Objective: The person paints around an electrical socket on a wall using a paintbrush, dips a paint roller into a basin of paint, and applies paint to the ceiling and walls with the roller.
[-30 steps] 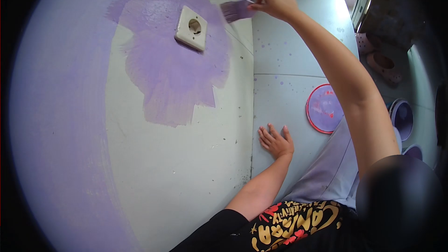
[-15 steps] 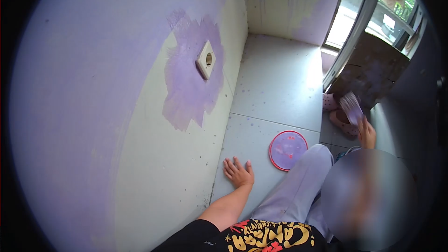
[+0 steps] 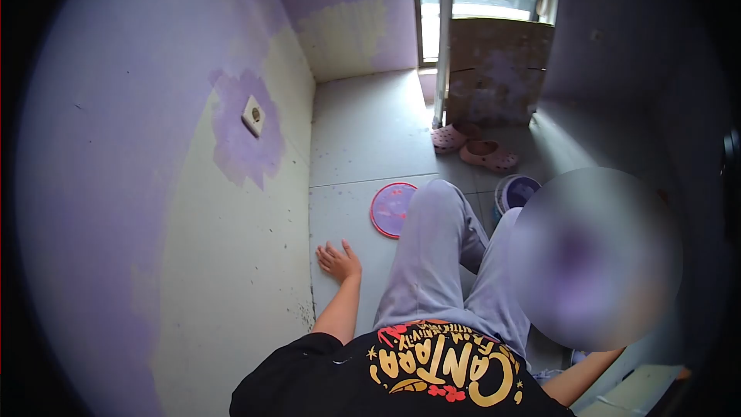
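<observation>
My left hand [image 3: 338,262] lies flat on the grey floor tiles beside the wall, fingers spread and holding nothing. My right hand is hidden behind a round blurred patch at the right; only part of its forearm [image 3: 590,374] shows below it, and the brush cannot be made out. On the wall to the left, a white socket [image 3: 253,116] sits within a patch of purple paint [image 3: 238,156]. A round purple lid with a red rim [image 3: 392,209] rests on the floor, partly behind my knee.
Pink clogs [image 3: 489,156] stand near a brown board [image 3: 498,77] by the glass door. Past my knees is a bucket [image 3: 515,191] with purple inside. An object with a pale surface lies at the lower right.
The view has swung to the right. My right arm has moved from the wall by the socket, with the brush in hand, to the lower right behind the blur. My left hand stays on the floor.
</observation>
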`<state>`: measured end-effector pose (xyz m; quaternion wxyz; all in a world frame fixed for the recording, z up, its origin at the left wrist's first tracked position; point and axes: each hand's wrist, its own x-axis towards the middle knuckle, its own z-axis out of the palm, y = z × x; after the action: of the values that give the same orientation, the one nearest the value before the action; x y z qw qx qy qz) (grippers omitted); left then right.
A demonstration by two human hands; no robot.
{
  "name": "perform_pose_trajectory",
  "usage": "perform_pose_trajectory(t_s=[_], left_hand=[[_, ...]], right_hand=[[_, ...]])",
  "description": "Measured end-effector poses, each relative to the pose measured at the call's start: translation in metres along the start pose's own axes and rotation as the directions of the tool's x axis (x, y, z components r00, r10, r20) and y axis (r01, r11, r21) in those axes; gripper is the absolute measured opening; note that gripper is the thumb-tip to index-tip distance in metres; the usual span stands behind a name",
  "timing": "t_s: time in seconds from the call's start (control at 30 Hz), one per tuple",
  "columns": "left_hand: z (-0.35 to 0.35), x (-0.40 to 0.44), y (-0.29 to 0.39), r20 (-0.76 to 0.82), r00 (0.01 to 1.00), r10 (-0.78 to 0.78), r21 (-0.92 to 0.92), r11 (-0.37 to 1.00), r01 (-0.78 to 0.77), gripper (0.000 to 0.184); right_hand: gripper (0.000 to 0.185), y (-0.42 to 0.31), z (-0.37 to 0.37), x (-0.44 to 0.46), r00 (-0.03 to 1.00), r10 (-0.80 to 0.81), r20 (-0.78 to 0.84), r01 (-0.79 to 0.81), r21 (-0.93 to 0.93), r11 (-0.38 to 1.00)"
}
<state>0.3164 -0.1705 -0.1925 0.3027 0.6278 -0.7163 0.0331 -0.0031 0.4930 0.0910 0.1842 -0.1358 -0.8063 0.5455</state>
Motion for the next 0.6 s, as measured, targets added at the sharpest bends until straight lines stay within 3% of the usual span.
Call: perform_pose_trajectory(t_s=[0.1,0.13,0.23,0.27,0.47,0.6], left_hand=[[-0.003,0.001,-0.012,0.021,0.998,-0.058,-0.325,0.944,0.062,0.043],[-0.001,0.001,-0.014,-0.049,0.998,-0.034,-0.419,0.908,0.01,0.033],[-0.031,-0.002,-0.001,0.046,0.999,-0.026,-0.61,0.791,0.049,0.033],[-0.042,-0.003,0.006,0.006,1.0,0.019,-0.62,0.784,-0.011,0.03],[-0.104,0.021,0.078,0.216,0.963,0.16,-0.836,0.54,0.098,0.028],[-0.134,0.044,0.14,0.153,0.949,0.276,-0.914,0.406,0.03,0.023]], right_hand=[[0.06,0.003,-0.049,-0.02,0.992,0.124,-0.022,-0.123,0.038,0.992],[0.06,0.004,-0.061,-0.027,0.99,0.127,-0.052,-0.124,0.055,0.991],[0.057,0.024,-0.094,-0.045,0.977,0.163,-0.134,-0.15,0.1,0.984],[0.056,0.034,-0.105,-0.047,0.971,0.181,-0.153,-0.166,0.109,0.98],[0.057,0.073,-0.144,-0.068,0.939,0.202,-0.277,-0.17,0.137,0.976],[0.056,0.125,-0.157,-0.033,0.936,0.227,-0.268,-0.178,0.195,0.965]])
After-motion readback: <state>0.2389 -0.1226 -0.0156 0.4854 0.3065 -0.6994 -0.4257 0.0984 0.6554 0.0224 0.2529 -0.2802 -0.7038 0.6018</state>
